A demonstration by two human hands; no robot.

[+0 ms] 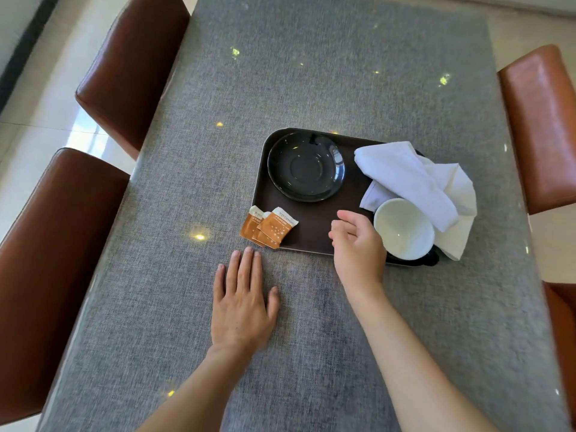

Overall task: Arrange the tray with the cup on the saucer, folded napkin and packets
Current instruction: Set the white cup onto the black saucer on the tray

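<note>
Just right of the right hand (358, 241): round white ceramic cup (403, 228), on the dark rectangular tray (314, 227).
Head view: that hand hovers loosely curled, holding nothing; left hand (243, 302) lies flat, farther off. Glossy black saucer (306, 166) sits far-left of the cup.

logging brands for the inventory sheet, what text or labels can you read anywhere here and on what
Front orange packet: a dark line of print on its white top strip, too small and blurred to read.
Rear orange packet: faint print near its top, also unreadable.
Black saucer, white cup, napkin, tray: no text visible.
</note>
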